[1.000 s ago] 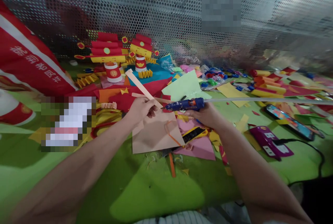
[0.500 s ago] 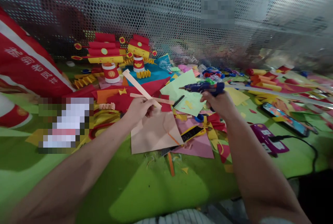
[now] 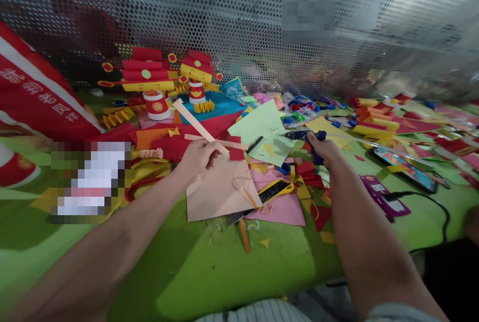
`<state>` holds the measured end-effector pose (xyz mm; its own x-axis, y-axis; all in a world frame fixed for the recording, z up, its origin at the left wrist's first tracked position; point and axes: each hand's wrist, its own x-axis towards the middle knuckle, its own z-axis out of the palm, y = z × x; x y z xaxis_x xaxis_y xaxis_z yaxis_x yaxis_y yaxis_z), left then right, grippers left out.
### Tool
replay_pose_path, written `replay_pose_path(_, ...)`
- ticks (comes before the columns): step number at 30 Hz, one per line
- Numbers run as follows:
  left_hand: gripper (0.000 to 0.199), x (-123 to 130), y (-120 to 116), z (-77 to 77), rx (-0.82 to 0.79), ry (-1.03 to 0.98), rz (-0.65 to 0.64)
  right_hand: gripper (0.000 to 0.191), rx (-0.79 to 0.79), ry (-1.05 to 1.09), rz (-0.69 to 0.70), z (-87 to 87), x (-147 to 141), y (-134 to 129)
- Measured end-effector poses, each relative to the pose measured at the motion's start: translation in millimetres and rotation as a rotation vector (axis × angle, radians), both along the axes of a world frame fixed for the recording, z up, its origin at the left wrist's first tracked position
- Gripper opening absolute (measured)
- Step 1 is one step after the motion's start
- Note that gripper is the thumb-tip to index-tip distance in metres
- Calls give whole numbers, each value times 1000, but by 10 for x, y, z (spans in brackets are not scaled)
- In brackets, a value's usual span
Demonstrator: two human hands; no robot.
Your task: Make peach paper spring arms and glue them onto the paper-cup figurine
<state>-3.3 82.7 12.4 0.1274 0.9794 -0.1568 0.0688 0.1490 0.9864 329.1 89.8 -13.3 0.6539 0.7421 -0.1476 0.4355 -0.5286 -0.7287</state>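
Observation:
My left hand [image 3: 201,156] pinches two crossed peach paper strips [image 3: 198,125] over a sheet of peach paper [image 3: 215,192]. My right hand [image 3: 325,150] is wrapped round the handle of a dark blue glue gun [image 3: 299,135], its nozzle toward the left, above the edge of a pale green sheet [image 3: 258,127]. A long whitish stick trails from the gun's rear. A black pen [image 3: 255,145] lies on the green sheet, between my hands. Near my right forearm lies a yellow and black utility knife [image 3: 275,191] on pink paper [image 3: 288,212].
Two red and yellow paper figures [image 3: 155,105] stand at the back left by a perforated metal screen [image 3: 224,12]. Paper scraps cover the green table [image 3: 224,282]. On the right lie a phone [image 3: 406,168] and a purple device [image 3: 385,199] with a black cable.
My right hand has drawn the glue gun to the right and slightly down, away from the paper strips. My left hand keeps its pinch; the whole view has shifted slightly.

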Motion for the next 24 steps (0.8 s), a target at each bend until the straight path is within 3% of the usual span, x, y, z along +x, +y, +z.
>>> replay_pose_path(4,20,0,-16,5,17,20,7,41,-110,-182,-35,58,12,29)
replay_pose_path(8,21,4,-4,-9,16,32,12,45,-238,-594,2,280,-166,-38)
replay_pose_path(11,23,8,9,-24,25,51,10,32,-45,-759,242,450,-496,-90)
replay_pose_path(13,23,7,11,-30,33,59,7,28,28,-745,520,524,-782,-67)
replay_pose_path(16,23,-1,11,-31,46,64,12,26,-35,-776,928,561,-1193,66)
replay_pose_path(20,24,-10,20,-30,60,70,8,21,-96,-797,1010,489,-1535,281)
replay_pose_path(24,26,-10,35,-43,55,80,-5,17,-161,-792,1034,377,-1683,397)
